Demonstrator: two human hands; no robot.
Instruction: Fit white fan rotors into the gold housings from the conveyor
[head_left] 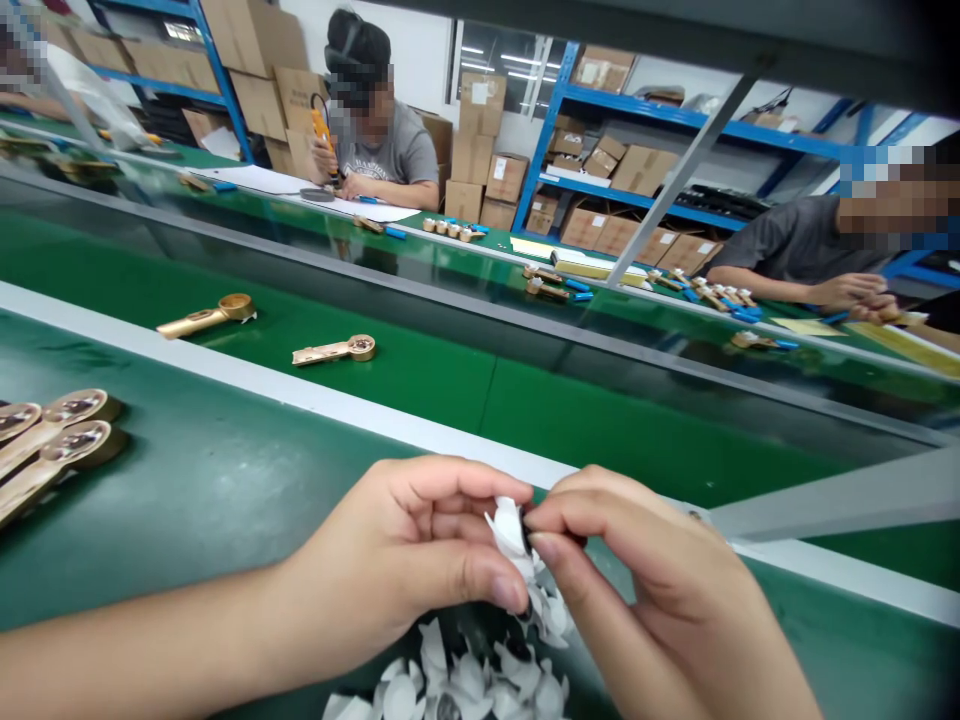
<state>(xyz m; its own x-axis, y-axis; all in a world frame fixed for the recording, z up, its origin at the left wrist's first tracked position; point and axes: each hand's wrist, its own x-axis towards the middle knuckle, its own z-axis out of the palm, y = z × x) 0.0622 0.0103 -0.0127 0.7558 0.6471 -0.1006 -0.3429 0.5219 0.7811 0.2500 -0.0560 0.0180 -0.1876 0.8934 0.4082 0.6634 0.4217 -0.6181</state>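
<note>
White film pieces (457, 680), curled and crumpled, lie in a loose heap at the bottom centre of the frame, directly beneath the person's hands and so within easy reach. A single white piece (508, 530) is raised just above the heap at lower centre, pinched from both sides. The left hand (405, 560) grasps it between thumb and curled forefinger, while the right hand (637, 580) closes on it with thumb and forefinger, their tips meeting near a small dark spot (526, 545) on the piece. Neither hand is released, and the opposed pinch appears to steady the thin piece apart from the others. Gold-coloured metal parts (56, 445) lie overlapping at the left edge on a near green conveyor belt (172, 530), close to the left hand. Two similar gold parts (334, 349) rest separately on a farther green belt beyond a white rail (300, 395). At upper centre, a co-worker (382, 150) holds an orange corded screwdriver (324, 135) in front of blue shelving (622, 150) stacked with cardboard boxes.
</note>
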